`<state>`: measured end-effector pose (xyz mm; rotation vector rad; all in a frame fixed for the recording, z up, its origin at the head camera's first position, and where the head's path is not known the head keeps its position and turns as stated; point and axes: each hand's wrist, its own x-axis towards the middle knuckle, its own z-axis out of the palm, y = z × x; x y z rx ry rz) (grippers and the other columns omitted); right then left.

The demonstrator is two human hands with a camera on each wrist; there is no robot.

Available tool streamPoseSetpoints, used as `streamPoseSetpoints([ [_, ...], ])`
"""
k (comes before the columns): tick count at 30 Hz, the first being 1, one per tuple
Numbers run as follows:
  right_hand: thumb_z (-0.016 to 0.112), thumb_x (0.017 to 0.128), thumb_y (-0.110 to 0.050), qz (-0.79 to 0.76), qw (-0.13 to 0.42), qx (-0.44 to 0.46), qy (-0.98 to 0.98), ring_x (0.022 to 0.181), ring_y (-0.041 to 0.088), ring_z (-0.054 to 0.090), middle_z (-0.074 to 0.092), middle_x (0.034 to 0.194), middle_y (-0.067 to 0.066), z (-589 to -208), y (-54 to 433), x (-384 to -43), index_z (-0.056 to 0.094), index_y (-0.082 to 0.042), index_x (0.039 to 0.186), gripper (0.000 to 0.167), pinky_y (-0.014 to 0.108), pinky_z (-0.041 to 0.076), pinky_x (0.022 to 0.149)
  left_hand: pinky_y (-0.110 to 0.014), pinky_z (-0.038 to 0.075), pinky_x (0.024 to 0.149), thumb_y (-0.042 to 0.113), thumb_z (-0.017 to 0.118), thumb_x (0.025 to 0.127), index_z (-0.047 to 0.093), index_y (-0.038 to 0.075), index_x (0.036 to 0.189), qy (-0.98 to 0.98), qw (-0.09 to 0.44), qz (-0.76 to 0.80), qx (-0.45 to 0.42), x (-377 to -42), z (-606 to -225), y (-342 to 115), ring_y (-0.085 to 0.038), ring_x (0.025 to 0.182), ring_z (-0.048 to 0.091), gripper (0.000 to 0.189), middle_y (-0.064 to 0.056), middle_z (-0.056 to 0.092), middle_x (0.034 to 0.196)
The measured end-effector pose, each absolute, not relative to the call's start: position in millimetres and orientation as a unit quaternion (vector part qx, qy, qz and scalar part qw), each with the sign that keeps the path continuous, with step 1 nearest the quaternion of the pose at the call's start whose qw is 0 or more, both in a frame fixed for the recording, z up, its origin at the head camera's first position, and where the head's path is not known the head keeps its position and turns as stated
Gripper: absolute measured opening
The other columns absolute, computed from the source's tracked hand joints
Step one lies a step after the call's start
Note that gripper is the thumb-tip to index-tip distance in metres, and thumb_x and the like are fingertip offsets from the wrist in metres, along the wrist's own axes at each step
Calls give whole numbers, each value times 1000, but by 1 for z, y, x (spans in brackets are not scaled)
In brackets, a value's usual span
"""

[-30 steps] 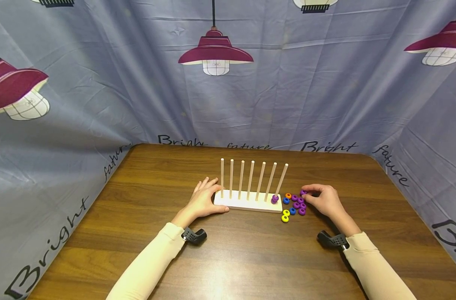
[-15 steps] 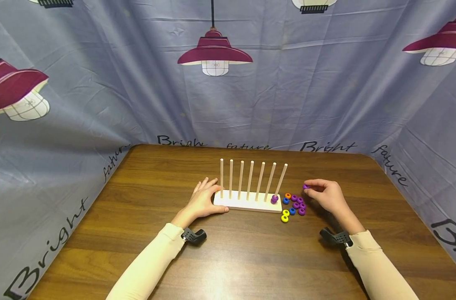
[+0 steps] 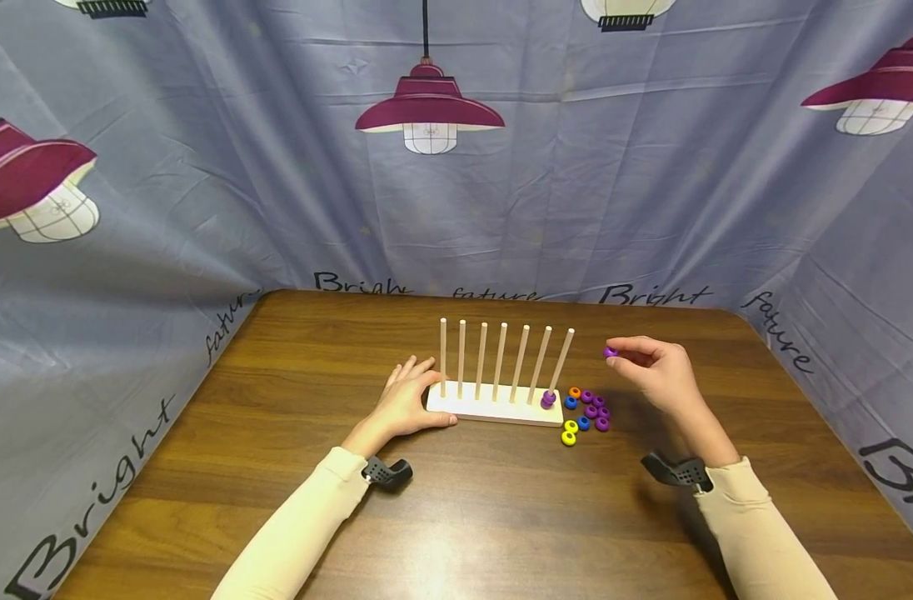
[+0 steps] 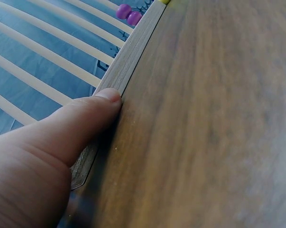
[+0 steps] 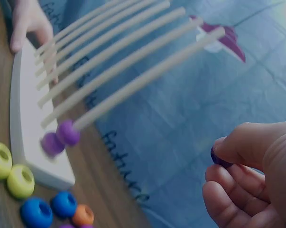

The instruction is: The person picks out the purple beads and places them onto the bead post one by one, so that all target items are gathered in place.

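A pale wooden peg rack [image 3: 494, 407] with several upright pegs stands on the table. Two purple beads [image 3: 548, 400] are stacked low on its rightmost peg. My left hand [image 3: 406, 402] holds the rack's left end, thumb along the front edge and the other fingers behind. The left wrist view shows that thumb [image 4: 100, 107] pressed on the base's front side. To the right of the pegs, my right hand [image 3: 662, 375] is raised, pinching a purple bead [image 3: 610, 352] between thumb and fingertips. Most of that bead [image 5: 221, 159] is hidden by the thumb in the right wrist view.
Loose beads lie right of the rack: several purple ones [image 3: 591, 412], an orange one [image 3: 574, 392], two blue ones [image 3: 584, 423] and two yellow ones [image 3: 570, 432]. A brown wooden table [image 3: 486, 517] lies beneath, with printed curtains [image 3: 546, 208] around it.
My right hand has lifted a purple bead from the far edge of the loose beads, up and away from the table. The left hand and rack stay in place.
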<state>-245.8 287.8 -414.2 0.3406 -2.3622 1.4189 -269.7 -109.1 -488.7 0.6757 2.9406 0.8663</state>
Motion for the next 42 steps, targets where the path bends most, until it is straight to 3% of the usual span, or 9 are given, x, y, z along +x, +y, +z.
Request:
streamPoseSetpoints([
  [21,70,82,16,553,215,195,-781,72,-9,65,72,90,-27,-382,251,-243,68,19,105,23,7,50,60,-62,13,128,50,85,73,67,16,130,934,-6,284,218,-268,-488,-109,-46,155,24,68,-18,44,160],
  [42,68,83,18,593,208,219,-746,73,-5,66,75,91,-17,-363,232,-238,67,21,102,19,9,53,63,-62,13,127,49,85,73,67,16,130,933,-7,285,220,-269,-487,-109,-46,154,25,68,-18,44,159],
])
